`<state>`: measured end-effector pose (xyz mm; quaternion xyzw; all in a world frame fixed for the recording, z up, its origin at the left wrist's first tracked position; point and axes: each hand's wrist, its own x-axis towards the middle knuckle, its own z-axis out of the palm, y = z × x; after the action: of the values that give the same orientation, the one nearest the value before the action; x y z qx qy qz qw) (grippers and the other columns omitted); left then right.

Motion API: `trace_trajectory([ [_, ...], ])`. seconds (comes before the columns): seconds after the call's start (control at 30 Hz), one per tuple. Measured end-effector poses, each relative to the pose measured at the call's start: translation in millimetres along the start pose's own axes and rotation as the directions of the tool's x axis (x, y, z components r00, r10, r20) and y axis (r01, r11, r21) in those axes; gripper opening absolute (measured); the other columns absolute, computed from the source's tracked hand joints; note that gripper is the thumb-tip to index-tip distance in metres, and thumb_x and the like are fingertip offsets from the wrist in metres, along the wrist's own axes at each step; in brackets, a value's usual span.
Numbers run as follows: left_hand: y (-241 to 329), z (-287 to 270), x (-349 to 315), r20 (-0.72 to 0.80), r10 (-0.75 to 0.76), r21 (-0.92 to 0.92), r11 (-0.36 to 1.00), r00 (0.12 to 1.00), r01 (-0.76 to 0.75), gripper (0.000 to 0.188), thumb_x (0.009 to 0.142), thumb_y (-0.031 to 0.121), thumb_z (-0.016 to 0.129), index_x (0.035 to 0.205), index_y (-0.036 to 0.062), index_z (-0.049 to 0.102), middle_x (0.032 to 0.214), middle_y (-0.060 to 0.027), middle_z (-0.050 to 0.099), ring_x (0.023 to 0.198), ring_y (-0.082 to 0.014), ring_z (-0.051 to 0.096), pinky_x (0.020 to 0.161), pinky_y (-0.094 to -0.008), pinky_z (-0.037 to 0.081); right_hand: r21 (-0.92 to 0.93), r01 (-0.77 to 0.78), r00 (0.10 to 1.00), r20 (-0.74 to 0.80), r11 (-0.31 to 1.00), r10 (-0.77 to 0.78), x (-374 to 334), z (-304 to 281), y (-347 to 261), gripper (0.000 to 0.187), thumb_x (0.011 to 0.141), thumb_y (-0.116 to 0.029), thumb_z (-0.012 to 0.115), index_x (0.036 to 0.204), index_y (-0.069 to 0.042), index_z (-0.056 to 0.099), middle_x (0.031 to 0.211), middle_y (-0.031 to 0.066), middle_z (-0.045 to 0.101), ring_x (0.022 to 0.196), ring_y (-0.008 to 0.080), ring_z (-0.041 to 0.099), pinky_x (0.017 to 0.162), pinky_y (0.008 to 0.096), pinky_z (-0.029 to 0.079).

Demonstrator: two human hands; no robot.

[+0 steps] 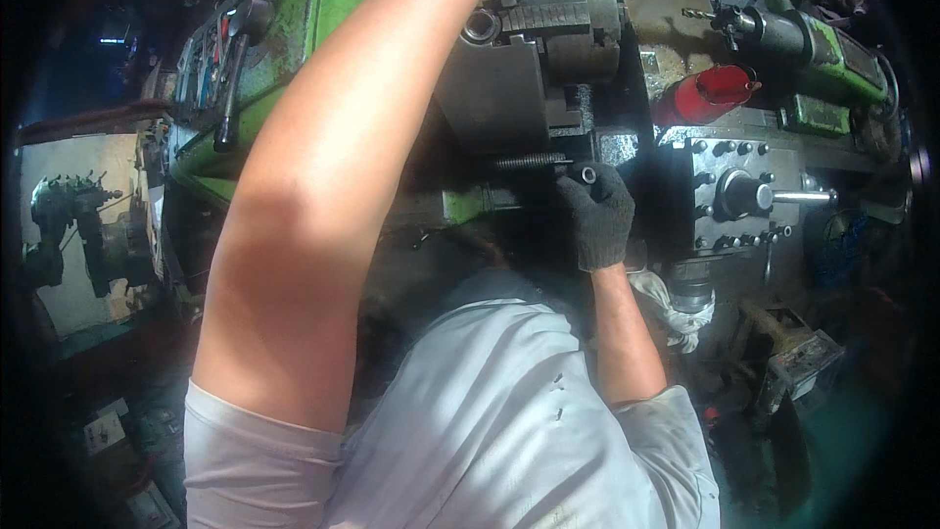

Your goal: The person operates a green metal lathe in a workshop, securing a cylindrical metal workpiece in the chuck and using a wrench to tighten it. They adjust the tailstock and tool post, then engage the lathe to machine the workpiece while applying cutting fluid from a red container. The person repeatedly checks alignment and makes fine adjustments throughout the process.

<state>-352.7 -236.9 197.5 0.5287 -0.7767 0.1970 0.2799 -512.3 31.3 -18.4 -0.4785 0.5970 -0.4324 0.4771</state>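
Presently: right hand (pixel 601 217), gloved, curls round a metal tool (pixel 588 175), round end showing, near the chuck (pixel 493 88). Left hand: past the top edge; state cannot be told. Advisable: firm grip, chuck stationary, knuckles clear.

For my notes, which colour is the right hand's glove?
The glove is dark grey, clearest in head view.

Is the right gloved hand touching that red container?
Apart. The head view shows the right hand lower and farther left in the picture than the red container, with machine parts visible between them.
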Motion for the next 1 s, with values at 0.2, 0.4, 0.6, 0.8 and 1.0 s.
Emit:
trace_trajectory([
  [0.2, -1.6, 0.5, 3.6, 0.031, 0.028, 0.079, 0.996, 0.999, -0.031, 0.046, 0.091, 0.048, 0.062, 0.094, 0.0031, 0.070, 0.091, -0.0259, 0.072, 0.089, -0.0445, 0.071, 0.082, -0.0565, 0.053, 0.027, 0.065, 0.987, 0.146, 0.997, -0.069, -9.8, 0.9, -24.8, 0.030, 0.082, -0.016, 0.087, 0.105, -0.001, 0.075, 0.088, 0.0098, 0.074, 0.079, 0.0147, 0.067, 0.074, 0.0334, 0.055],
  [0.4, -2.9, 3.1, 3.8, 0.008, 0.062, 0.058, 0.996, 0.998, -0.062, 0.046, 0.091, 0.047, 0.062, 0.091, 0.0014, 0.069, 0.089, -0.0267, 0.071, 0.088, -0.0455, 0.070, 0.082, -0.0564, 0.053, 0.140, 0.105, 0.921, 0.360, 0.985, -0.149, -14.9, -5.8, -43.8, 0.032, 0.083, -0.016, 0.085, 0.111, -0.003, 0.076, 0.096, 0.0112, 0.074, 0.086, 0.0183, 0.069, 0.080, 0.0345, 0.056],
  [0.6, -3.2, 4.9, 3.3, -0.003, 0.075, 0.059, 0.995, 0.997, -0.075, 0.045, 0.092, 0.046, 0.062, 0.089, 0.0022, 0.068, 0.089, -0.0263, 0.071, 0.088, -0.0457, 0.070, 0.082, -0.0561, 0.054, 0.225, 0.213, 0.800, 0.519, 0.951, -0.302, -15.3, -3.9, -41.2, 0.033, 0.084, -0.015, 0.081, 0.116, -0.009, 0.077, 0.110, 0.0119, 0.074, 0.100, 0.0258, 0.069, 0.095, 0.0398, 0.053],
  [0.8, -4.7, 10.3, 4.2, -0.022, 0.080, 0.081, 0.994, 0.997, -0.078, 0.043, 0.093, 0.047, 0.061, 0.092, 0.0040, 0.068, 0.090, -0.0249, 0.071, 0.089, -0.0455, 0.070, 0.083, -0.0550, 0.054, 0.241, 0.339, 0.721, 0.555, 0.910, -0.415, -15.2, 4.0, -41.6, 0.036, 0.082, -0.015, 0.079, 0.118, -0.014, 0.077, 0.110, 0.0110, 0.074, 0.108, 0.0344, 0.067, 0.106, 0.0470, 0.048],
  [1.0, -6.1, 8.3, 1.9, -0.017, 0.090, 0.066, 0.994, 0.996, -0.089, 0.044, 0.095, 0.047, 0.061, 0.093, 0.0044, 0.068, 0.092, -0.0252, 0.071, 0.091, -0.0449, 0.070, 0.083, -0.0542, 0.054, 0.244, 0.323, 0.704, 0.583, 0.914, -0.405, -11.4, -1.0, -46.5, 0.031, 0.083, -0.011, 0.074, 0.114, -0.013, 0.076, 0.112, 0.0129, 0.072, 0.109, 0.0363, 0.068, 0.111, 0.0469, 0.047],
])
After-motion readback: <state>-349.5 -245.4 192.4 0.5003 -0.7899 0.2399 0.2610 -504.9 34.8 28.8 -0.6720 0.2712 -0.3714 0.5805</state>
